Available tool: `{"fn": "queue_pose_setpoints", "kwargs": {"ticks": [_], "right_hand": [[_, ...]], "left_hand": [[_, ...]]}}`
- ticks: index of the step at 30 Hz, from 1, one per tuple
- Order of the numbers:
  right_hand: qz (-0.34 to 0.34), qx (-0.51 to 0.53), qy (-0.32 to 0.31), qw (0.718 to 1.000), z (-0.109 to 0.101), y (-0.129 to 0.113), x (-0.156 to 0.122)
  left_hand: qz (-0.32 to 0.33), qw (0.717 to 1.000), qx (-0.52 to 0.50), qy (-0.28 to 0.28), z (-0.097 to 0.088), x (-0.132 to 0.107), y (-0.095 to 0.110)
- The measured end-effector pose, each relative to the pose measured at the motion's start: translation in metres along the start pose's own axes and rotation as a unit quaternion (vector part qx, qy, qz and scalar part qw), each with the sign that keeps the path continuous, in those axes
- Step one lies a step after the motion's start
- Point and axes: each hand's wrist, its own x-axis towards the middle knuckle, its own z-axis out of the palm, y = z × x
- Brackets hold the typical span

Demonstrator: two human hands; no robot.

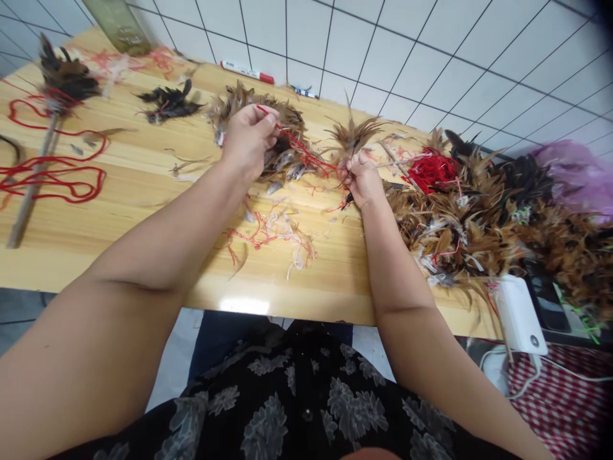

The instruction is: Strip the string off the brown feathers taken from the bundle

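Note:
Red string stretches between my two hands. My left hand is closed and pinches the string, above a pile of brown feathers. My right hand is closed around the base of a small bunch of brown feathers, whose tips fan out upward. The string's other end meets this bunch at my right fingers. A thin stick seems to run out to the right from that hand; whether it is gripped too I cannot tell.
A feather-topped stick lies at left beside looped red cord. Dark feathers, a red marker and a bottle are at the back. At right are feather heaps, red string, a white power bank and a phone.

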Motion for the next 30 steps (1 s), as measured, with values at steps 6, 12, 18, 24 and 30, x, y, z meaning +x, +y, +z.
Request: {"fn": "queue_pose_setpoints", "kwargs": {"ticks": [6, 12, 18, 24, 30], "right_hand": [[0.022, 0.028, 0.023, 0.999, 0.002, -0.007, -0.004], [0.048, 0.007, 0.034, 0.998, 0.003, -0.013, -0.005], [-0.005, -0.083, 0.024, 0.996, 0.004, -0.017, 0.002], [-0.091, -0.138, 0.084, 0.983, -0.004, -0.044, 0.0], [-0.086, -0.105, 0.04, 0.99, 0.016, -0.057, -0.016]], "left_hand": [[0.016, 0.994, -0.095, 0.048, -0.03, 0.023, -0.014], [0.068, 0.997, -0.002, 0.028, -0.041, 0.022, -0.004], [0.046, 0.993, -0.085, -0.069, -0.008, -0.01, 0.021], [0.008, 0.988, 0.041, -0.146, -0.001, -0.018, 0.018], [0.04, 0.979, 0.068, -0.187, 0.006, -0.026, 0.018]]}}
